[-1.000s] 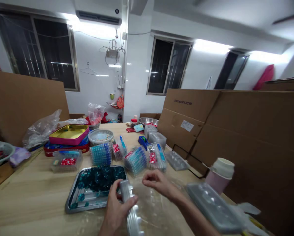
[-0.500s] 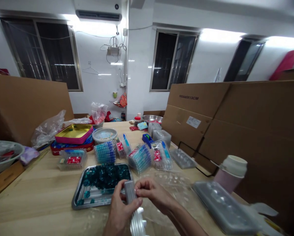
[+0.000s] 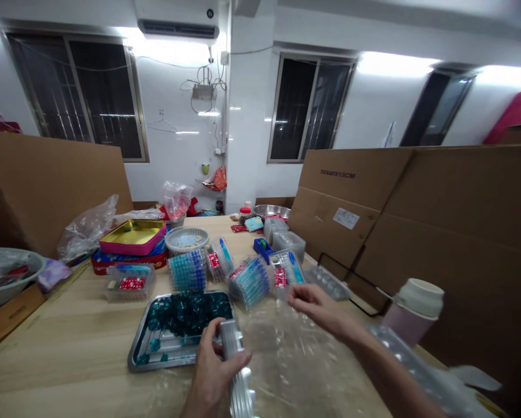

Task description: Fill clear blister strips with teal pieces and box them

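The left hand [image 3: 212, 363] sits at 6 o'clock on the worktop [image 3: 51, 342], its fingers [image 3: 210, 342] clamped around a clear ridged plastic strip [image 3: 239, 377]. The right hand [image 3: 316, 307] is at 2 o'clock from it, its fingers [image 3: 297, 296] bunched together just above a crinkled clear plastic sheet [image 3: 295, 354]; I cannot tell whether they grip it. Just beside the left hand, at 10 o'clock, a metal tray [image 3: 138, 348] holds dark teal pieces [image 3: 190, 313]. Clear boxes of blue pieces [image 3: 249, 283] stand at 12 o'clock, and a pink-and-cream flask [image 3: 412, 310] stands at 2 o'clock, well apart.
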Demonstrator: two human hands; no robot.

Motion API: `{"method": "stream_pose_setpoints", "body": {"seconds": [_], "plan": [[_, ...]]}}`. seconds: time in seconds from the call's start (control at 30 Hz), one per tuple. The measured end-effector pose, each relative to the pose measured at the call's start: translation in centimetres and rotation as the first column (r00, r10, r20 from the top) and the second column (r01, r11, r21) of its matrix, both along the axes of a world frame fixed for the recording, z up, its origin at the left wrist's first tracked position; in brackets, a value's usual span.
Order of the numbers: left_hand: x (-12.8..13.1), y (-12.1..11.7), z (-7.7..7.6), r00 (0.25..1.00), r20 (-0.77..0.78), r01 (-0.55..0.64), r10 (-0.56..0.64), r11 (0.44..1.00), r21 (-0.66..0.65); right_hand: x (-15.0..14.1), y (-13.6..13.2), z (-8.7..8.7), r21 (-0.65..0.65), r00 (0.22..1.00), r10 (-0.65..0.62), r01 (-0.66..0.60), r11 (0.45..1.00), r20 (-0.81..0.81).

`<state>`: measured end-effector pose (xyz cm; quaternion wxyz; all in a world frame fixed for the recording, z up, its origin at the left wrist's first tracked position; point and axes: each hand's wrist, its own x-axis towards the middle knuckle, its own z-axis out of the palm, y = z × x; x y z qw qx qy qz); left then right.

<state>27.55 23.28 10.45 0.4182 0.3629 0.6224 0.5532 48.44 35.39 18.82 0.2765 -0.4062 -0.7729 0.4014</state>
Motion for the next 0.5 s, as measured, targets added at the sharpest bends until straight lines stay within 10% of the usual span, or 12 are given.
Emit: {"method": "stream_pose_setpoints", "body": {"seconds": [0.17,0.33,0.5], "plan": [[0.2,0.0,-0.1,1.000,-0.016,0.023,-0.023,0.999,0.025,-0.7,1.9,-0.7,0.194,0.969,-0.060,0.013,0.981,0.241],[0.5,0.0,-0.1,1.000,-0.005,0.027,-0.027,0.999,0.043,-5.7,-2.3,-3.7,-0.256,0.954,0.166,-0.231,0.939,-0.251],[0.4,-0.1,-0.2,0.998,-0.006,0.067,-0.067,0.995,0.068,-7.8,-4.7,-4.4,-0.439,0.880,0.074,-0.304,0.846,-0.469]]}}
